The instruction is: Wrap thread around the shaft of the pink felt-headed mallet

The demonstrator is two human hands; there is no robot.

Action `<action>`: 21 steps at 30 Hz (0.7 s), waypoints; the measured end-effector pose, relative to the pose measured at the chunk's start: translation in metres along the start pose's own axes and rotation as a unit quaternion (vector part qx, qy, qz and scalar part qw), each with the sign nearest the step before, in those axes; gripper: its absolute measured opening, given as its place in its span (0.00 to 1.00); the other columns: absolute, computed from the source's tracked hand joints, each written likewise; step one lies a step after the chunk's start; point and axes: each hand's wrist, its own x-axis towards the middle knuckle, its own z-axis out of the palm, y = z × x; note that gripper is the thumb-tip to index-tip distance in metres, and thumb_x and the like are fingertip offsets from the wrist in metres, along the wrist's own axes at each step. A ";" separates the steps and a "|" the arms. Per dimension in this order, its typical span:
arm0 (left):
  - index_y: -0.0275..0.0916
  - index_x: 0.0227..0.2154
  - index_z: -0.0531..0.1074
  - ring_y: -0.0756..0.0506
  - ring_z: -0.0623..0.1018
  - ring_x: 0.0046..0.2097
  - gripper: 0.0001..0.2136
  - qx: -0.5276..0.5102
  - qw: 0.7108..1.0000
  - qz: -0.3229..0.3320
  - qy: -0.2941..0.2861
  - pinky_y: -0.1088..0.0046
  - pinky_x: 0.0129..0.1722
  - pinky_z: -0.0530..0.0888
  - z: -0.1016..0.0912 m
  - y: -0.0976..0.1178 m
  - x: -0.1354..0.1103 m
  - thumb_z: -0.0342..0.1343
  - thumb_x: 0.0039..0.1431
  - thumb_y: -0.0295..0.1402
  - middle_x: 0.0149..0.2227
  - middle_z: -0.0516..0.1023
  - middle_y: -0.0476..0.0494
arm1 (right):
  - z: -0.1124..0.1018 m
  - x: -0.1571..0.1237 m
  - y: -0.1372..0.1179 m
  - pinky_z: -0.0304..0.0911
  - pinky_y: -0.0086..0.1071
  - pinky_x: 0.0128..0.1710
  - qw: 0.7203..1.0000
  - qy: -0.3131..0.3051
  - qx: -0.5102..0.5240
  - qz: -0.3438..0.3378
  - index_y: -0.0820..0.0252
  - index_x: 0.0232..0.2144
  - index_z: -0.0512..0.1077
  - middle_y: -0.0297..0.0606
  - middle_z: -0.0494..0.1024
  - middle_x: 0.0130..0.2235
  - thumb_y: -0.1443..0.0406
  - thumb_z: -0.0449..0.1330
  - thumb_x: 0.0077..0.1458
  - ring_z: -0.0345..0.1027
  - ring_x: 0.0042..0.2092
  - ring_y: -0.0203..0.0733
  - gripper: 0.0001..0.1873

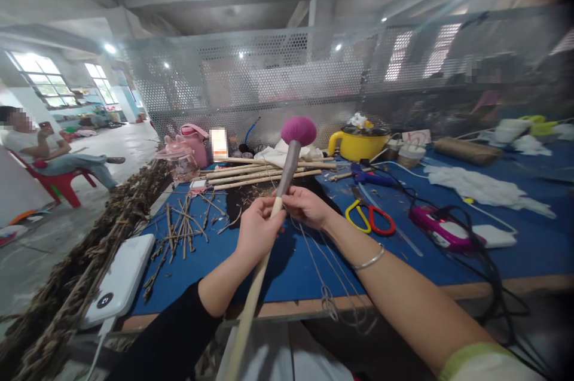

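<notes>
A pale wooden stick [256, 285] slants up from below the table edge, topped by a round purple head [299, 131]. Grey wrapping [290, 167] covers its upper part beneath the head. My left hand [260, 226] is closed around the stick just below the wrapping. At the wrapping's lower end, my right hand [309, 206] pinches from the right side. Thin grey thread [319, 261] hangs in loose loops from the right fingers to below the table edge; exactly how it meets the stick is hidden by the fingers.
Several bare sticks [264, 176] lie behind my hands, with twigs [183, 228] to the left. Scissors [370, 218], a glue gun [370, 175], a purple device [442, 230] and black cables lie right. A power bank [120, 282] is front left. A person [40, 142] sits far left.
</notes>
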 end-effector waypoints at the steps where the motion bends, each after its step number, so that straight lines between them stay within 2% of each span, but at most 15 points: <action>1: 0.36 0.38 0.65 0.53 0.71 0.20 0.15 -0.020 1.000 -0.007 -0.009 0.81 0.16 0.65 0.001 0.001 -0.001 0.57 0.48 0.37 0.24 0.74 0.50 | 0.001 -0.001 -0.001 0.37 0.21 0.13 1.000 -0.006 0.010 0.001 0.64 0.37 0.67 0.23 0.57 0.15 0.61 0.63 0.44 0.42 0.14 0.24 0.18; 6: 0.36 0.37 0.63 0.53 0.73 0.21 0.16 -0.106 0.992 -0.033 -0.059 0.80 0.19 0.68 0.003 0.004 -0.001 0.56 0.48 0.39 0.31 0.76 0.45 | 0.004 -0.006 -0.006 0.50 0.22 0.16 0.999 -0.008 0.033 0.008 0.63 0.37 0.67 0.30 0.67 0.21 0.60 0.64 0.43 0.56 0.18 0.28 0.18; 8: 0.36 0.36 0.63 0.52 0.74 0.22 0.15 -0.118 0.987 -0.053 -0.094 0.79 0.19 0.68 0.001 0.003 0.001 0.54 0.50 0.40 0.32 0.76 0.43 | 0.004 -0.005 -0.005 0.48 0.21 0.15 1.000 0.006 0.018 0.005 0.64 0.32 0.67 0.27 0.65 0.19 0.60 0.64 0.43 0.53 0.17 0.26 0.16; 11: 0.36 0.35 0.65 0.51 0.74 0.22 0.15 -0.063 0.984 -0.096 -0.133 0.78 0.19 0.67 -0.004 -0.003 0.005 0.48 0.54 0.43 0.30 0.76 0.43 | 0.003 -0.002 -0.001 0.37 0.21 0.11 0.998 0.054 -0.037 0.008 0.62 0.24 0.62 0.22 0.55 0.12 0.60 0.64 0.42 0.41 0.13 0.24 0.15; 13: 0.36 0.33 0.67 0.52 0.72 0.22 0.15 0.022 0.993 -0.068 -0.095 0.78 0.19 0.66 -0.006 -0.007 0.006 0.48 0.53 0.45 0.28 0.75 0.44 | 0.004 0.000 0.002 0.32 0.22 0.11 0.994 0.083 -0.063 0.023 0.62 0.23 0.61 0.21 0.54 0.12 0.59 0.64 0.42 0.39 0.13 0.24 0.16; 15: 0.36 0.31 0.68 0.53 0.71 0.22 0.15 0.108 0.994 0.001 -0.021 0.79 0.21 0.66 -0.008 -0.010 0.006 0.53 0.49 0.44 0.26 0.74 0.47 | 0.006 0.002 0.004 0.33 0.23 0.11 0.992 0.094 -0.068 0.038 0.62 0.24 0.61 0.23 0.58 0.13 0.59 0.65 0.41 0.41 0.13 0.24 0.17; 17: 0.36 0.29 0.68 0.53 0.70 0.23 0.15 0.157 0.987 0.039 0.024 0.79 0.22 0.65 -0.009 -0.013 0.006 0.59 0.43 0.42 0.23 0.73 0.49 | 0.010 0.002 0.004 0.33 0.23 0.11 0.992 0.097 -0.071 0.046 0.62 0.24 0.61 0.24 0.60 0.14 0.58 0.65 0.40 0.42 0.13 0.24 0.18; 19: 0.36 0.27 0.68 0.53 0.69 0.21 0.13 0.156 0.988 0.012 0.014 0.80 0.20 0.64 -0.009 -0.013 0.006 0.60 0.42 0.40 0.20 0.71 0.51 | 0.012 0.002 0.004 0.34 0.23 0.12 0.990 0.102 -0.085 0.040 0.62 0.23 0.61 0.23 0.58 0.13 0.58 0.65 0.40 0.42 0.13 0.24 0.18; 21: 0.36 0.27 0.68 0.53 0.68 0.18 0.12 0.111 0.993 -0.036 -0.016 0.79 0.17 0.63 -0.008 -0.012 0.007 0.58 0.44 0.40 0.18 0.70 0.51 | 0.013 0.002 0.003 0.35 0.23 0.13 0.988 0.104 -0.109 0.020 0.63 0.22 0.61 0.22 0.56 0.13 0.58 0.65 0.41 0.43 0.14 0.24 0.18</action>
